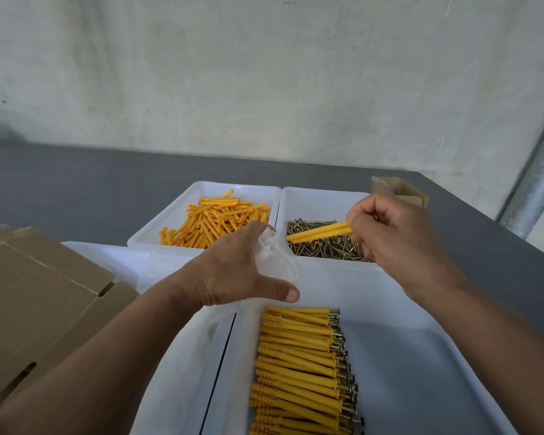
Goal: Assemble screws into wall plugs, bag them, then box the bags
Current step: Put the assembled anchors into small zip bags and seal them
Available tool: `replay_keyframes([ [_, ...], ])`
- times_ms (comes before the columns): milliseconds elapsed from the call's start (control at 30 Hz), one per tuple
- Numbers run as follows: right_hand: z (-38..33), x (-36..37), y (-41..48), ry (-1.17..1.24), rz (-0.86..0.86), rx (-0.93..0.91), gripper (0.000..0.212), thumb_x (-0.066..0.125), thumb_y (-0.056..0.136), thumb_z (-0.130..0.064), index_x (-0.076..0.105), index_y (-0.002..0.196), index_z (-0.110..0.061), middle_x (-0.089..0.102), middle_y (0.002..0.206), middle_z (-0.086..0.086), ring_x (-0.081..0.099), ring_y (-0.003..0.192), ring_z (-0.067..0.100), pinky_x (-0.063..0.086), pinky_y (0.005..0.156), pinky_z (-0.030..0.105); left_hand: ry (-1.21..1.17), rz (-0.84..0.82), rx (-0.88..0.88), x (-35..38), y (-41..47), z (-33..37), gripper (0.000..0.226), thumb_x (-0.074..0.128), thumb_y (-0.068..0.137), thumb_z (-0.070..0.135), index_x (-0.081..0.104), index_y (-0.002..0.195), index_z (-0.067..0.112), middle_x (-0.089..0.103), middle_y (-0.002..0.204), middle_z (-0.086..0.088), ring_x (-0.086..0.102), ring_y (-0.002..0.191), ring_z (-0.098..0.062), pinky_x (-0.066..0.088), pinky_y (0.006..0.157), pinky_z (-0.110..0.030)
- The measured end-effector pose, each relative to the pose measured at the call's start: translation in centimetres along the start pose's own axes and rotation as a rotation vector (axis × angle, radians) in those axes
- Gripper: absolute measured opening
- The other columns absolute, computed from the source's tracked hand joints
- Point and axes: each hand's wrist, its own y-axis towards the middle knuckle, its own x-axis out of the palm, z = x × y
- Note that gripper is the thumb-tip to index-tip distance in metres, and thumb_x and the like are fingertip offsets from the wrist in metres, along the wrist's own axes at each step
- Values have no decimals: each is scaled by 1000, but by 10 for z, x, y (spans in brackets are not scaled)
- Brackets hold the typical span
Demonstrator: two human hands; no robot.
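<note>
I watch the left hand pinch a clear bag at its mouth, thumb on the near side and fingers on the far side. It holds the bag open above the far edge of the near tray. The right hand is clenched round a small bundle of yellow plugs. The tips point at the bag's mouth and the bundle hangs over the screw tray, just short of the bag.

The bag looks thin, limp and slippery, so I'd say it will fold shut unless it is held at the rim, as it is now. The plugs look light and stiff. If there are screws in them, the hidden end inside the fist would be the heavier one. Gripping that end seems right, since the narrow tips then lead the way in. Sharp screw points could pierce the film if they were pushed in hard.

There is one bag in hand. The bundle holds two plugs, perhaps three; they overlap and I cannot tell. I count four white trays:
- The plug tray holds a loose heap.
- The screw tray holds screws.
- The near tray holds a stacked row of assembled plugs, too many and too overlapped for an exact count.
- A fourth tray sits at the left, partly behind the arm.

A pile of flat cardboard lies at the far left, and one small carton stands behind the right hand.
</note>
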Motion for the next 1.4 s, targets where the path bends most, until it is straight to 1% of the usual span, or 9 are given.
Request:
replay_keyframes([
  [133, -6, 5, -5, 215, -111, 73, 22, 62, 88, -10, 69, 72, -23, 61, 56, -2, 44, 43, 7, 33, 40, 15, 2, -7, 17, 2, -1, 6, 101, 83, 48, 67, 35, 133, 39, 49, 123, 15, 48, 108, -8, 45, 83, -24],
  [300, -9, 18, -15, 101, -275, 25, 13, 65, 86, -15, 70, 77, -23, 67, 64, -2, 47, 43, 7, 37, 42, 15, -21, -16, 59, 5, -4, 15, 105, 75, 40, 73, 37, 132, 39, 54, 120, 15, 51, 112, -8, 48, 97, -36],
  [433, -12, 29, -23, 33, -380, -37, 9, 65, 91, -20, 70, 87, -27, 65, 59, -9, 48, 39, 6, 40, 42, 17, -49, -16, 110, 8, -4, 18, 91, 88, 53, 57, 42, 129, 35, 58, 117, 14, 55, 108, -8, 49, 95, -38],
  [600, -12, 34, -26, 44, -513, 14, 14, 59, 97, -27, 72, 103, -25, 69, 68, 15, 47, 35, 8, 35, 38, 15, -63, -9, 162, 11, -4, 19, 84, 90, 56, 49, 45, 125, 36, 61, 112, 15, 59, 101, -5, 52, 89, -35],
  [767, -15, 35, -29, 2, -595, 98, 31, 44, 100, -44, 70, 99, -27, 57, 47, 10, 44, 34, 8, 32, 36, 15, -78, -11, 186, 11, -4, 18, 76, 90, 58, 44, 47, 120, 35, 63, 109, 14, 60, 98, -5, 53, 86, -33],
  [967, -19, 32, -28, -64, -600, 137, 40, 39, 99, -53, 68, 100, -25, 56, 44, 1, 42, 36, 15, 38, 41, 22, -100, 15, 172, 9, -3, 15, 65, 89, 62, 42, 48, 112, 35, 65, 95, 12, 60, 86, -2, 52, 73, -22],
  [1100, -18, 24, -19, -51, -381, 97, 31, 45, 99, -39, 71, 88, -27, 72, 77, -13, 56, 42, 13, 44, 41, 24, -127, 49, 135, 7, -3, 12, 65, 88, 59, 48, 47, 109, 43, 61, 96, 15, 57, 88, -1, 50, 71, -18],
  [1200, -10, 16, -13, -240, -326, 107, 25, 49, 97, -31, 70, 85, -25, 72, 80, -9, 65, 50, 11, 48, 43, 21, -136, 54, 122, 6, -3, 10, 66, 87, 60, 48, 47, 112, 45, 57, 103, 17, 56, 94, -6, 49, 75, -22],
  [1400, 5, 16, -18, -810, -676, 59, 23, 49, 97, -31, 70, 104, -24, 68, 98, -6, 64, 84, 11, 54, 77, 30, -144, 71, 127, 2, -3, 10, 64, 87, 62, 47, 47, 112, 47, 57, 105, 19, 56, 98, -5, 49, 75, -18],
])
